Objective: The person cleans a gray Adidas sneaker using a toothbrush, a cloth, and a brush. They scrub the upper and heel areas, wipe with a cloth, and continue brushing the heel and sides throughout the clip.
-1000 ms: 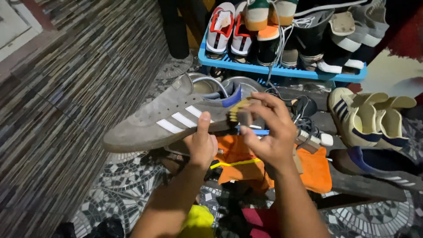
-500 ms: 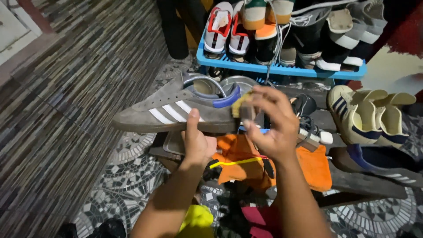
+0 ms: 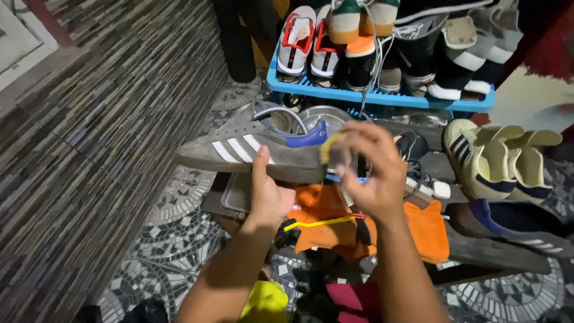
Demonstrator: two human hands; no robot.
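Left hand: closed on the grey shoe from below, thumb raised against its side wall.
Grey shoe: held level above the floor, toe pointing left, three white stripes facing the camera, blue heel lining at the right end.
Right hand: fingers curled around a small brush, pressed against the heel of the shoe.
Brush: mostly hidden by the fingers and blurred; yellowish bristles are seen touching the heel.
Orange cloth: spread below both hands, a yellow-handled tool lying across it.
Blue rack: behind the shoe, loaded with pairs of shoes.
Cream shoes: on the floor at right, well apart from the hands.
Floor: mosaic tiles.
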